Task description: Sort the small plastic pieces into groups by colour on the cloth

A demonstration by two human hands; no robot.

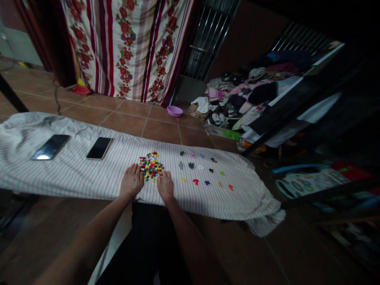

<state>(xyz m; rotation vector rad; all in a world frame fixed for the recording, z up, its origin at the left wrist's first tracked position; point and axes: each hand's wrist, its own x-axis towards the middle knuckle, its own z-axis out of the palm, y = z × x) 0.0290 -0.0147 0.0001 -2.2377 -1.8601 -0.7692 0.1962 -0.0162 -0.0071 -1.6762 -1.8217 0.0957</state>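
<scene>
A mixed pile of tiny coloured plastic pieces (151,168) lies on a striped cloth (118,178). Flat on the cloth at the pile's left edge rests my left hand (132,181), fingers stretched out. My right hand (165,186) is at the pile's lower right edge, its fingers curled and pinched together; anything between them is too small to make out. Farther right, small groups sorted by colour sit in rows, among them dark green pieces (181,153), dark grey pieces (191,165), red pieces (195,182), lime pieces (222,173) and orange pieces (230,187).
Two phones, one tablet-like and larger (51,147) and one smaller phone (99,148), lie on the cloth at left. Beyond are a floral curtain (127,51), a purple basin (175,111) on the tiled floor and a heap of clothes (237,95). Dark furniture stands at right.
</scene>
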